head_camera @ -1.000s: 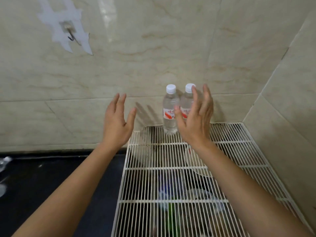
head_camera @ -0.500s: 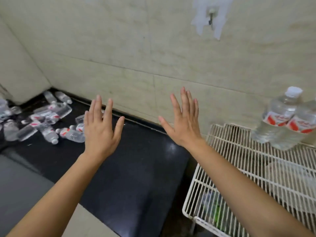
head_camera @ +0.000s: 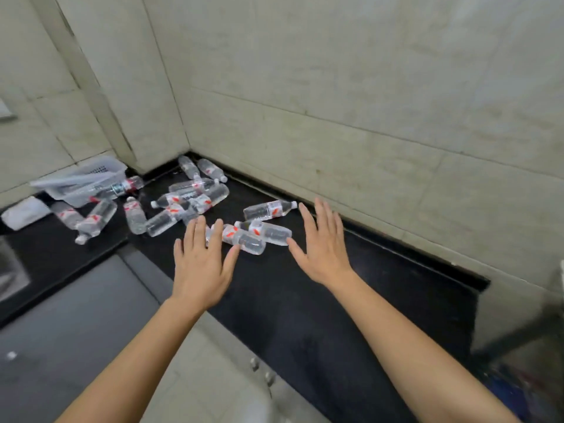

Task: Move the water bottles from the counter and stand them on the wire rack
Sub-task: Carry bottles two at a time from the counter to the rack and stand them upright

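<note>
Several clear water bottles with red-and-white labels lie on their sides on the black counter, heaped towards the far left corner. The nearest bottle lies between my two hands, with another bottle against it and a third bottle just behind. My left hand hovers with straight spread fingers, its fingertips just short of the nearest bottles. My right hand is open too, to the right of them, holding nothing. The wire rack is out of view.
A white plastic basket lies tipped over at the left end of the counter, with a white cloth beside it. Beige tiled walls close the counter behind and at the left corner. Grey floor lies below.
My view has swung left from the rack and its two standing bottles to the counter. Both open hands have travelled left and forward and now hover by the lying bottles.
</note>
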Action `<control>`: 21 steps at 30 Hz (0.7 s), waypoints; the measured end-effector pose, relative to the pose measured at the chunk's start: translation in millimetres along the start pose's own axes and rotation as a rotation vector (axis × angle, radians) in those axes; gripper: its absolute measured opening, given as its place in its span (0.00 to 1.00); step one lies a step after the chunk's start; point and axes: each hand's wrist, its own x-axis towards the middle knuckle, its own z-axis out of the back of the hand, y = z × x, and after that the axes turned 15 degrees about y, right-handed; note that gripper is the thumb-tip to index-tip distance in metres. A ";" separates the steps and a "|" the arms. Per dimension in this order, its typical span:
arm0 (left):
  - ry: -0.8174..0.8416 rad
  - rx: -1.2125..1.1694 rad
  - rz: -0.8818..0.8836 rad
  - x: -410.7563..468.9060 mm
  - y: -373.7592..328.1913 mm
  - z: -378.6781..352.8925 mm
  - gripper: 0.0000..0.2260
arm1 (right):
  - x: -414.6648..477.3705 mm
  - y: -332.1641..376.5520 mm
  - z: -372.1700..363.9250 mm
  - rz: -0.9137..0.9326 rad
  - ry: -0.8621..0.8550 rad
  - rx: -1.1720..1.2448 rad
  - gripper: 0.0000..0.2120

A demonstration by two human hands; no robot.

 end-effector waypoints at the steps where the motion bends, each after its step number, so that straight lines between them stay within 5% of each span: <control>1: 0.013 -0.004 0.003 2.4 16.2 2.8 0.34 | 6.2 15.7 -8.2 0.007 0.021 0.017 0.35; 9: 0.074 -0.055 0.046 41.5 93.4 0.5 0.30 | 50.1 52.5 -54.7 -0.031 0.102 0.029 0.35; 21: 0.397 0.094 0.049 139.8 152.4 -60.7 0.31 | 154.3 40.5 -137.3 -0.067 0.327 0.085 0.31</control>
